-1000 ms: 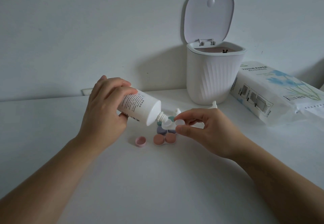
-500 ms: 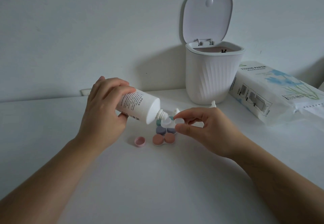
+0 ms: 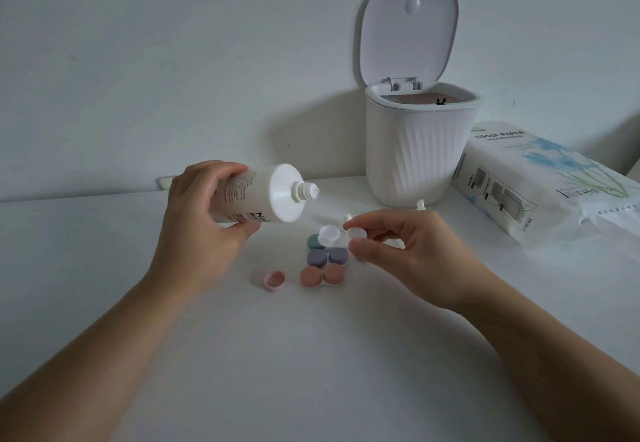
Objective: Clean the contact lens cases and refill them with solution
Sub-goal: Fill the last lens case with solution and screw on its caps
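Observation:
My left hand (image 3: 204,214) grips a white solution bottle (image 3: 263,195), held on its side with its uncapped nozzle pointing right, above the table. My right hand (image 3: 398,244) pinches an open white lens case (image 3: 337,235) by its right well, just above the other cases. Below it on the table lie a purple-capped case (image 3: 327,257), an orange-capped case (image 3: 322,276) and a green cap (image 3: 314,241) partly hidden by the white case. A loose pink cap (image 3: 274,280) lies open side up to the left.
A white ribbed bin (image 3: 419,150) with its lid raised stands at the back by the wall. A tissue paper pack (image 3: 550,182) lies at the right. Small white parts (image 3: 420,204) sit near the bin's base.
The bottle has lifted and tipped back toward level, its nozzle drawn up and away from the white case's left well. My right hand holds the case in about the same place.

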`<state>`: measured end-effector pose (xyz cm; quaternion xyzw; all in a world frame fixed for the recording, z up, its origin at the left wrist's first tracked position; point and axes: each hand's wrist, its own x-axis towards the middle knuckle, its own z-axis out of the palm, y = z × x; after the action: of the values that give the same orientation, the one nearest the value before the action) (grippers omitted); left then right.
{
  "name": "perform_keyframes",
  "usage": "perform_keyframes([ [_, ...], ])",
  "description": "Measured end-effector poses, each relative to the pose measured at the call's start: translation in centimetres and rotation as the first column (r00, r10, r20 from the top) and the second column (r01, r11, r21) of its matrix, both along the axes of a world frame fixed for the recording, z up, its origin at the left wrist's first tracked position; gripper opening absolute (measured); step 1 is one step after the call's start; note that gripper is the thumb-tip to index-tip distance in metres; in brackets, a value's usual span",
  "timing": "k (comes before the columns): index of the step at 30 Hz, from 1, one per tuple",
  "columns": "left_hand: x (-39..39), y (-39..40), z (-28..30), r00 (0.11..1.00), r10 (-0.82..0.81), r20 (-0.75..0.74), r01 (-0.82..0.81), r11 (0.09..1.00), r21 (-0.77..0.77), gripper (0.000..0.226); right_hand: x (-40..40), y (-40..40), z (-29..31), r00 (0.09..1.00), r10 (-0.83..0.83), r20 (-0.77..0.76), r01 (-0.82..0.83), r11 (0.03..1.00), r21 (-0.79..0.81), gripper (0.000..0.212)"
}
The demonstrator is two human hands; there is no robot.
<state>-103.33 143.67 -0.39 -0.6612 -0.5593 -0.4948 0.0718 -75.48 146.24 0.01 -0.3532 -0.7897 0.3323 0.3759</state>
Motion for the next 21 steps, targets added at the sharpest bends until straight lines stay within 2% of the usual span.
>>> perform_keyframes([
  [5,-0.27,-0.13,0.02,0.981,0.025,0.191,-0.006,0.995,-0.099,0.07,0.13,0.0,0.03,1.0,0.006,0.002,-0.006,1.0,0.0,0.016],
  [14,0.01,-0.12,0.04,0.977,-0.01,0.215,0.045,0.986,-0.158,0.065,0.2,0.13,-0.02,1.0,0.015,-0.006,-0.015,1.0,-0.007,0.016],
  [21,0.1,-0.13,0.21,0.913,0.02,0.407,0.075,0.974,-0.216,0.064,0.27,0.27,-0.15,1.0,-0.002,-0.008,0.002,1.0,-0.014,0.017],
])
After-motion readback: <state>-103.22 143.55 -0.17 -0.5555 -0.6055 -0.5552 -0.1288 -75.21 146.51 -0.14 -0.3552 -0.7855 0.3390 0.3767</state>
